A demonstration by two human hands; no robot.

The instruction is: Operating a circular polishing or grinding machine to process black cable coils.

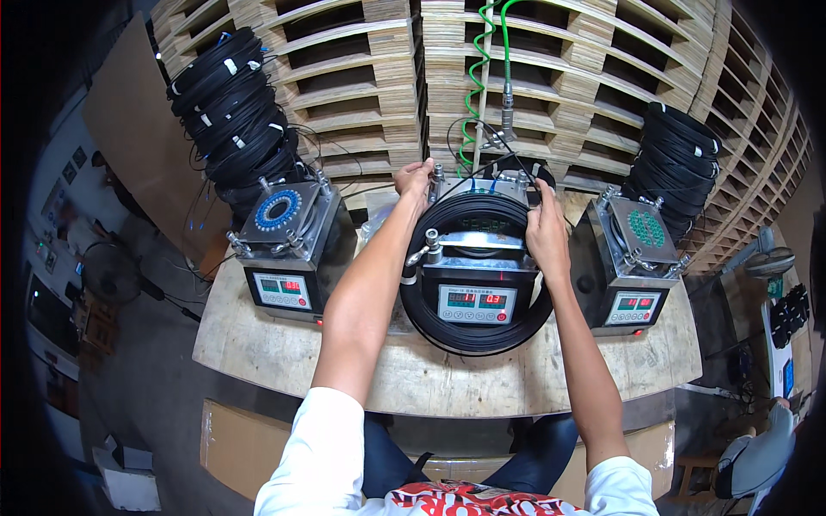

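Observation:
A thick coil of black cable (419, 301) hangs over the front of the middle polishing-type machine (521, 297), around its lit display panel (477, 304). My left hand (415, 179) is at the machine's far left corner, its fingers closed beside an upright metal clamp post (437, 172). What they pinch, if anything, is hidden. On the right, my right hand (547, 230) lies against the coil's upper right side, with its fingers closed on a strand of black cable near the top plate. Loose cable strands loop above the machine between both hands.
Similar machines stand at left (284, 249) and right (628, 258) on the wooden table (370, 378). Stacks of coiled black cable (228, 112) (675, 163) rise behind them. Wooden pallets (353, 60) form the back; a green air hose (473, 86) hangs centrally. A fan (112, 268) stands left.

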